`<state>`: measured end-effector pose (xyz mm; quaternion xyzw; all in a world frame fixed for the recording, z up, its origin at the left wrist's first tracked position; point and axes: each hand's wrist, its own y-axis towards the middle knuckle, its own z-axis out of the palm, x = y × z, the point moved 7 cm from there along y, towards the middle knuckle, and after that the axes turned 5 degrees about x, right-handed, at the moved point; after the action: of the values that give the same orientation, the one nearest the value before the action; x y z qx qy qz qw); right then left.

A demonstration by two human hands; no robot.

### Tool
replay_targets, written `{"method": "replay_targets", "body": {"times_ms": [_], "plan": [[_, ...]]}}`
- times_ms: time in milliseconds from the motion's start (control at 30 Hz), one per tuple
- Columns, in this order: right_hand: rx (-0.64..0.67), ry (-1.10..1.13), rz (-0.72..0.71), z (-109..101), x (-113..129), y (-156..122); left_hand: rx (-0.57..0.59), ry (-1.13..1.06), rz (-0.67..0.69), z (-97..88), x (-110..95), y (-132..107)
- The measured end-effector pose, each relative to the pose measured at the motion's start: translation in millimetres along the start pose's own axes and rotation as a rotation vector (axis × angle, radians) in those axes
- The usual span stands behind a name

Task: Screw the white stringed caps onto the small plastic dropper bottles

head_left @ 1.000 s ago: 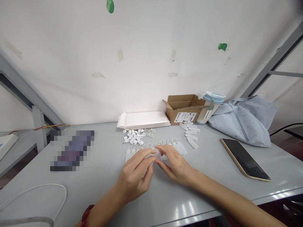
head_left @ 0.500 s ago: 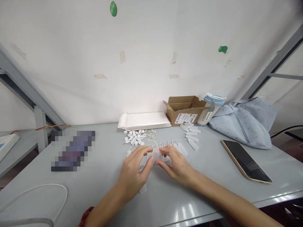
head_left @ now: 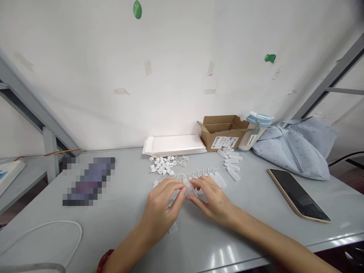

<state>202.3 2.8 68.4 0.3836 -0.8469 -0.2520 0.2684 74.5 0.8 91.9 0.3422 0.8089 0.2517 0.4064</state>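
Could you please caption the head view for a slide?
Left hand and right hand hold a small translucent piece above a grey table, small white parts and cardboard box beyond.

Left grip (head_left: 160, 206): one bare human hand, slender fingers (head_left: 171, 185). Left forearm (head_left: 129, 242): bare; carries one dark red bracelet (head_left: 104, 261), narrow, uneven surface, beaded or braided (cannot tell which), partly out of view. Right grip (head_left: 214, 199): one bare human hand. Right forearm (head_left: 267, 239): bare, slim, narrowing towards the wrist.
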Motion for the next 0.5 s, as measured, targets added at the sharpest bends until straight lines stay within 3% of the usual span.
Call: {"method": "replay_targets", "body": {"times_ms": [167, 333, 433, 500], "plan": [[-0.020, -0.021, 0.020, -4, -1, 2, 0.021, 0.015, 0.059, 2.7, -6, -3], [-0.067, -0.153, -0.077, -7, 10, 4, 0.041, -0.020, -0.233, 2.7, 11, -1], [-0.079, -0.183, -0.136, -5, 18, 2, 0.153, -0.190, -0.365, 10.4, 18, 0], [-0.076, -0.077, -0.081, -5, 16, 2, 0.238, -0.346, -0.404, 15.9, 19, 1]]}}
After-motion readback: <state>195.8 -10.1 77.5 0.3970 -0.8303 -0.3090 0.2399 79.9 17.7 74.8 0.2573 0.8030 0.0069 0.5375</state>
